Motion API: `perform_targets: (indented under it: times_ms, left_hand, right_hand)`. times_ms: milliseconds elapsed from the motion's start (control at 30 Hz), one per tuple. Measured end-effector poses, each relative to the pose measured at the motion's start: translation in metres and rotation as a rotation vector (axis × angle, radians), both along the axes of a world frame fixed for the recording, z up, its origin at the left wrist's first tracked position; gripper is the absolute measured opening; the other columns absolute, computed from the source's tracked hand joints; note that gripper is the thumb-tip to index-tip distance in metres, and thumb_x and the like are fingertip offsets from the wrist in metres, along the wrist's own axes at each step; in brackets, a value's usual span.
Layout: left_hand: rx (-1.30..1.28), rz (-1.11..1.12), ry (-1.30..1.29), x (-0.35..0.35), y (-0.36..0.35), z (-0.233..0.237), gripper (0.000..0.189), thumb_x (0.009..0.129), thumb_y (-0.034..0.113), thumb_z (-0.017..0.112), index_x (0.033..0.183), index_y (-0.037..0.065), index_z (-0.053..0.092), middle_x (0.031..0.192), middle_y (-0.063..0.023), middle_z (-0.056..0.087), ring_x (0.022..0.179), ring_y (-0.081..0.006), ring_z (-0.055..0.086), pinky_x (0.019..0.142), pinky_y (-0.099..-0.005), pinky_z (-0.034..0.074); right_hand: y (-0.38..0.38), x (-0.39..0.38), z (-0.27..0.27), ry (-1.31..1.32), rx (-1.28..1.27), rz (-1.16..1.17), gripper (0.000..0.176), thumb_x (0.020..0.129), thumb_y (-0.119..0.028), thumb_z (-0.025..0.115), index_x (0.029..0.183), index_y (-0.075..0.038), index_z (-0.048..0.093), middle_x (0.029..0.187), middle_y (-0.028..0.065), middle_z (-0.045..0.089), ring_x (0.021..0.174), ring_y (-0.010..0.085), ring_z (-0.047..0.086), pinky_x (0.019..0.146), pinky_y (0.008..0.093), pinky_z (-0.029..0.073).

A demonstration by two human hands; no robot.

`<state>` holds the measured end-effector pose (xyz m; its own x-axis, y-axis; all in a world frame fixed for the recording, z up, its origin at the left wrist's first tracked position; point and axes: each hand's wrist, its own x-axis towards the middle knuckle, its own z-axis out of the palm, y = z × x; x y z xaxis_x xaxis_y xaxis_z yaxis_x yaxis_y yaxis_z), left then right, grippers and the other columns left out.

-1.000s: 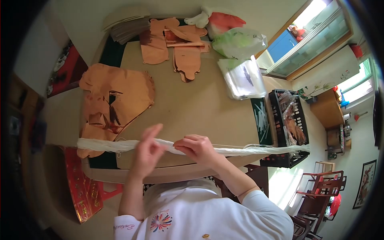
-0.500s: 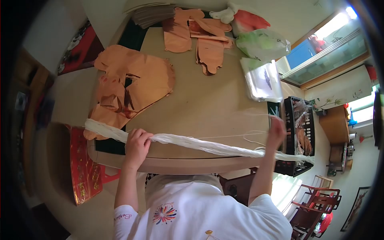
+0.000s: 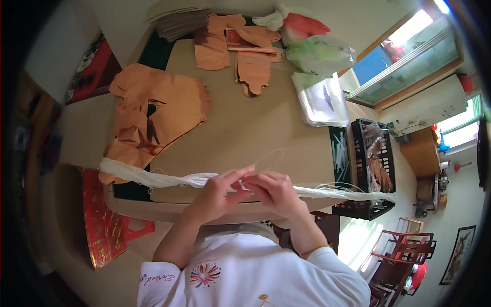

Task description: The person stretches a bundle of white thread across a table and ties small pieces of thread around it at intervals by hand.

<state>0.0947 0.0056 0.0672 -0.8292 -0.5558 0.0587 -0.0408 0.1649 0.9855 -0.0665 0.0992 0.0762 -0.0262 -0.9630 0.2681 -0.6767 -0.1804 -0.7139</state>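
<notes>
A long skein of white thread point(image 3: 337, 194) lies across the near side of the table, running beneath both hands. My left hand point(image 3: 221, 192) and my right hand point(image 3: 276, 190) meet over its middle, fingertips pinched close together. Between them a little white thread shows, and a thin loose strand loops up above the fingers onto the table. The exact hold of each fingertip is partly hidden. Left of my hands, a large flat orange foil-like piece point(image 3: 176, 115) rests on the table, its lower end touching the skein's left end.
More orange foil-like pieces point(image 3: 253, 66) lie at the back, near a green-tinted plastic bag point(image 3: 317, 53). Clear plastic sleeves point(image 3: 319, 105) and white sticks point(image 3: 339, 153) are at the right. A black basket point(image 3: 362, 153) stands at the right edge; a red box point(image 3: 102, 220) is below left.
My right hand has come in from the far right, pulling a thin strand, to meet my left hand. My left hand has shifted right along the skein. The view has moved slightly.
</notes>
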Motion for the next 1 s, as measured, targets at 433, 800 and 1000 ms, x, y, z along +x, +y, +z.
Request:
perform_targets:
  times_ms: [433,800,1000]
  left_hand:
    - [0.495,0.285,0.228,0.005,-0.001,-0.025,0.01,0.087,0.0,0.06,0.095,-0.001,0.067,0.089,-0.011,0.069,0.077,-0.0113,0.063,0.07,-0.0217,0.051]
    - [1.186,0.076,0.59,0.004,-0.012,-0.022,0.015,0.089,0.006,0.06,0.101,0.003,0.068,0.094,-0.0133,0.069,0.039,0.0023,0.036,0.034,-0.0161,0.025]
    - [0.64,0.221,0.229,-0.004,0.015,-0.033,0.013,0.088,0.004,0.059,0.097,0.001,0.069,0.089,-0.0126,0.069,0.04,-0.0007,0.039,0.035,-0.0172,0.029]
  right_hand:
    - [0.005,0.021,-0.026,0.02,0.027,0.114,0.019,0.081,-0.009,0.061,0.1,-0.005,0.059,0.076,0.0116,0.061,0.066,0.0288,0.06,0.056,0.0372,0.048]
    - [0.006,0.014,-0.024,0.095,0.074,0.23,0.012,0.08,-0.008,0.06,0.092,-0.008,0.056,0.071,0.006,0.057,0.067,0.0249,0.059,0.056,0.037,0.047]
    - [0.009,0.005,0.008,0.074,-0.022,0.109,0.011,0.08,-0.006,0.061,0.09,-0.007,0.057,0.071,0.0068,0.058,0.065,0.0256,0.059,0.055,0.0359,0.047]
